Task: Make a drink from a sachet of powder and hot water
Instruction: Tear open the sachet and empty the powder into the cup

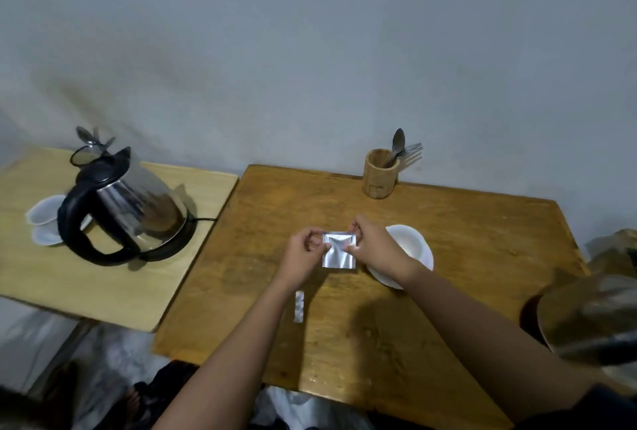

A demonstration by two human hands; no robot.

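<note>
Evidently light and crinkly, the foil sachet [339, 250] hangs just beside the white cup [410, 247], its top corners pinched between left hand [303, 250] and right hand [370, 243], best gripped there.

The right forearm [448, 295] hides the white cup's [412, 247] near rim; a blurred metal object [593, 319] runs off the right edge.

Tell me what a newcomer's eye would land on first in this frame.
Both hands, left hand and right hand, pinch a silver sachet over the middle of the brown table, beside a white cup. A steel kettle stands on the paler side table.
</note>
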